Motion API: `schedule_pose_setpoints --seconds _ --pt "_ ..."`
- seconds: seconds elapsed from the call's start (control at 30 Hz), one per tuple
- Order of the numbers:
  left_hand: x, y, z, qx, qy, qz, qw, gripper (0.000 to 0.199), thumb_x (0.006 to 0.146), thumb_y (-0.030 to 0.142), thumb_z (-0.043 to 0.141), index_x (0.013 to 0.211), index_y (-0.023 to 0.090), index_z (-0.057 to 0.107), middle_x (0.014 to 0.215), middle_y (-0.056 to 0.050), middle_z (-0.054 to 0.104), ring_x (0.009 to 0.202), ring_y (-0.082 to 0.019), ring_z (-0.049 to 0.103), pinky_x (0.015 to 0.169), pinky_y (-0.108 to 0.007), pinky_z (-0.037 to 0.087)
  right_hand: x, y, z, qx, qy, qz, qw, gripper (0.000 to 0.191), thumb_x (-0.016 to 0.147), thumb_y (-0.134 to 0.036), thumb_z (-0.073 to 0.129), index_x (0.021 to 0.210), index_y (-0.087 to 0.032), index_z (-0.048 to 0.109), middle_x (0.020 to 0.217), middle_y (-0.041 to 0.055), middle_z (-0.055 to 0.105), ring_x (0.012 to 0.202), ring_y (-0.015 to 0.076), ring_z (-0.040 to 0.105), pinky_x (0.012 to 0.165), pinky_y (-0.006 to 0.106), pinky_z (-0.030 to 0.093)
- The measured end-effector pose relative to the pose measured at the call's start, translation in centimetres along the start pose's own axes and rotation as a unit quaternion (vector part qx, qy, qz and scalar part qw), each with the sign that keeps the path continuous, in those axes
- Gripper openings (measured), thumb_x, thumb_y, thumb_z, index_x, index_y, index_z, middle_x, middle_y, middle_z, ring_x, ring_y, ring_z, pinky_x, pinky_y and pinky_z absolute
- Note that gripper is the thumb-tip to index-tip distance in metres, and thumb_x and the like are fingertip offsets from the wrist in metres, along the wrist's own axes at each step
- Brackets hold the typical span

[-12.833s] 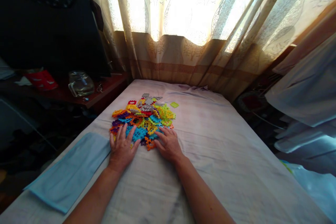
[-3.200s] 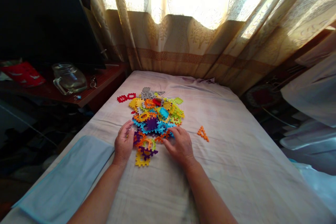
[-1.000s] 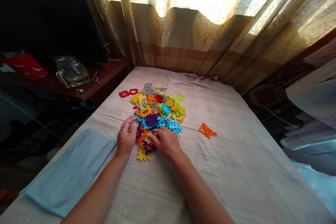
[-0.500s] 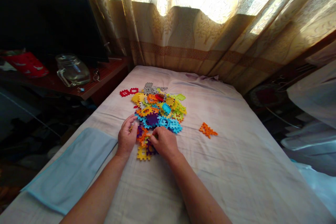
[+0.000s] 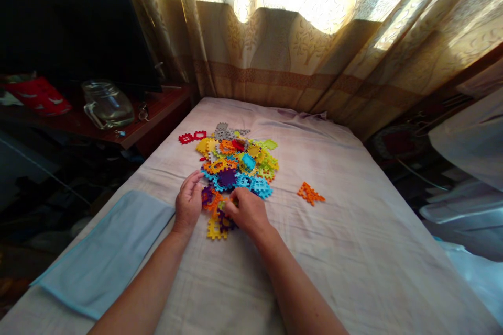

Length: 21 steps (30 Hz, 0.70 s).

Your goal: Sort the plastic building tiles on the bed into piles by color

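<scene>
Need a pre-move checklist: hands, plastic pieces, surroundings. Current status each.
1. Right grip secure on a piece: cannot tell, curled fingers hide the contact.
2. Left grip beside the multicoloured, notched plastic pile: ok, at its left edge.
3. Pile pieces lying singly: not ok, many overlap.
4. Orange notched plastic pieces apart from pile: ok, right of it.
5. Light-blue, roughly rectangular fabric cloth clear of pile: ok, to the left.

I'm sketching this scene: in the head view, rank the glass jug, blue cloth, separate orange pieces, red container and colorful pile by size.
Blue cloth
Colorful pile
Glass jug and red container: too alike to rank
Separate orange pieces
</scene>
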<state>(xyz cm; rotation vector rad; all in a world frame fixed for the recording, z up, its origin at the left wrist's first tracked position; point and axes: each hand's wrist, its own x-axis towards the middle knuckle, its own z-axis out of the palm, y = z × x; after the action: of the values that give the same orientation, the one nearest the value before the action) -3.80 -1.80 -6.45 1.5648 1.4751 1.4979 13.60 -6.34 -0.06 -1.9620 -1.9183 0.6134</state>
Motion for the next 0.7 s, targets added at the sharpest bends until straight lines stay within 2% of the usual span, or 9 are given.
schedule_pose_setpoints --seconds 0.2,0.37,0.53,0.6,0.7 --pt "-0.1 0.1 0.1 0.006 0.001 -0.006 1.000 0.031 0.089 0.030 0.048 0.112 0.020 0.068 0.132 -0.009 0.063 0.125 -0.021 0.057 0.112 -0.038 0.040 0.6 2.0 -0.6 0.163 0.023 0.019 0.986 0.010 0.081 -0.030 0.060 0.079 -0.022 0.064 0.072 -0.0026 0.067 0.066 0.0115 0.057 0.062 0.023 0.038" --pt "0.0 0.1 0.1 0.012 0.003 0.000 1.000 0.031 0.088 0.032 0.051 0.112 0.020 0.067 0.130 -0.009 0.064 0.123 -0.021 0.058 0.111 -0.037 0.041 2.0 6.2 -1.9 0.299 0.074 0.015 0.951 0.024 0.076 -0.043 0.059 0.074 -0.020 0.062 0.065 -0.0017 0.064 0.060 0.0122 0.056 0.059 0.023 0.042" --pt "0.0 0.4 0.0 0.015 0.005 0.004 1.000 0.030 0.089 0.034 0.050 0.110 0.020 0.068 0.130 -0.009 0.064 0.123 -0.021 0.058 0.110 -0.037 0.042 2.0 12.4 -4.7 0.260 0.227 0.109 0.932 0.034 0.071 -0.050 0.059 0.081 -0.019 0.067 0.073 0.0041 0.071 0.067 0.0173 0.062 0.067 0.029 0.048" --pt "0.0 0.5 0.0 0.014 0.005 0.001 1.000 0.030 0.089 0.034 0.051 0.110 0.020 0.068 0.130 -0.009 0.064 0.123 -0.021 0.059 0.110 -0.037 0.042 1.5 14.6 -5.5 0.224 0.251 0.159 0.928 0.032 0.070 -0.049 0.058 0.080 -0.020 0.068 0.072 0.0046 0.071 0.066 0.0185 0.062 0.065 0.030 0.047" --pt "0.0 0.5 0.0 0.017 0.007 -0.007 1.000 0.029 0.088 0.034 0.052 0.108 0.021 0.068 0.129 -0.009 0.065 0.123 -0.021 0.058 0.111 -0.038 0.041 0.9 16.9 -6.2 0.191 0.255 0.213 0.924 0.030 0.069 -0.047 0.056 0.077 -0.021 0.069 0.070 0.0045 0.071 0.063 0.0190 0.062 0.061 0.030 0.046"
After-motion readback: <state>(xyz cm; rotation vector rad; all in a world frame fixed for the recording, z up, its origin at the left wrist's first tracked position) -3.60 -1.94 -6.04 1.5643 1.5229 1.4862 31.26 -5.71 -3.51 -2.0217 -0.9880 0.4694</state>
